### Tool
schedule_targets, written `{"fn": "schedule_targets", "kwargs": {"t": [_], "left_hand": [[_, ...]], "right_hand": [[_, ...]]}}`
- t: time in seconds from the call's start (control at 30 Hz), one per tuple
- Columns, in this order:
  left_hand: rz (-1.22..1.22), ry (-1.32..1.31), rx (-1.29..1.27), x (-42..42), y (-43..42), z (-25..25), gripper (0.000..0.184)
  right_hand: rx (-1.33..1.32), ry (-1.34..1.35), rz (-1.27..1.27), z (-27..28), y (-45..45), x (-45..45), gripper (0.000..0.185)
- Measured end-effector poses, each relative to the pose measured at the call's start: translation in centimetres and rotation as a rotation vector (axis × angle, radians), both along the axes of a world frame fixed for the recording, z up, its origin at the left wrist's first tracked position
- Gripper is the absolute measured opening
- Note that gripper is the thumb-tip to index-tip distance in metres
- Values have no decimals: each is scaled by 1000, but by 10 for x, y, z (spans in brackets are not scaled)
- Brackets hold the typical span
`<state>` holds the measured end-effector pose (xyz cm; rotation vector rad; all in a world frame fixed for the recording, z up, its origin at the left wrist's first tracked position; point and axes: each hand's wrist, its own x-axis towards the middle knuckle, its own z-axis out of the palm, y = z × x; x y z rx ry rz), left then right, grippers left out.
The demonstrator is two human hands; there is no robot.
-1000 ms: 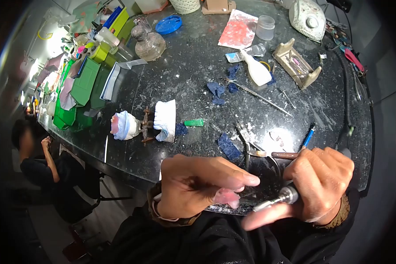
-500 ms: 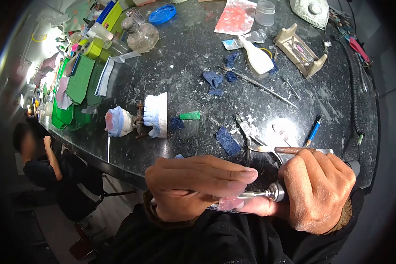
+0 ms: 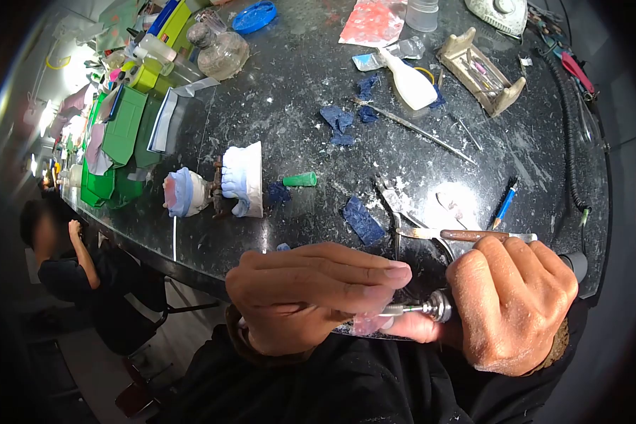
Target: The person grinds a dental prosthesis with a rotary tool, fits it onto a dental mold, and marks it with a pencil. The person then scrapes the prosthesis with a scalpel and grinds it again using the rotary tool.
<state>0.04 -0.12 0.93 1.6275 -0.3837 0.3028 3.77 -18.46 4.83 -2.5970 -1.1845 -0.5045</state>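
My left hand (image 3: 300,297) holds a small pink translucent piece (image 3: 366,324) under its fingers at the front edge of the bench. My right hand (image 3: 512,304) is wrapped round a metal rotary handpiece (image 3: 439,307), whose narrow tip points left and meets the pink piece. My right thumb stretches beneath it towards the left fingers. Just beyond my right knuckles lies a brown-handled spatula (image 3: 466,234). A pair of metal pliers (image 3: 403,219) rests behind it. The exact contact of tip and piece is partly hidden by my left fingers.
Plaster models on a hinged frame (image 3: 217,185) stand at left centre, near a green cylinder (image 3: 299,179). Farther back are a white bottle (image 3: 410,85), a tool rack (image 3: 482,74) and a glass flask (image 3: 222,55). Green bins (image 3: 124,127) line the left. Another person (image 3: 67,261) sits at far left.
My hands have come together, bringing the handpiece tip against the pink piece. My left fingers now lie over it. The view has shifted slightly, so the bench items appear higher and farther left.
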Motion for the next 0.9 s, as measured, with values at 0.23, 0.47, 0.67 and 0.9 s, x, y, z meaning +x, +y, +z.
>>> {"fn": "schedule_targets", "kwargs": {"t": [0.23, 0.47, 0.67, 0.9], "left_hand": [[-7, 57, 38, -2, 3, 5, 23], [1, -39, 17, 1, 3, -3, 24], [-37, -33, -13, 2, 4, -4, 27], [-56, 48, 16, 0, 6, 1, 29]], "right_hand": [[-50, 6, -59, 4, -1, -2, 59], [-65, 50, -72, 6, 1, -4, 57], [-83, 36, -67, 7, -1, -3, 59], [-69, -6, -52, 6, -1, -1, 58]]}}
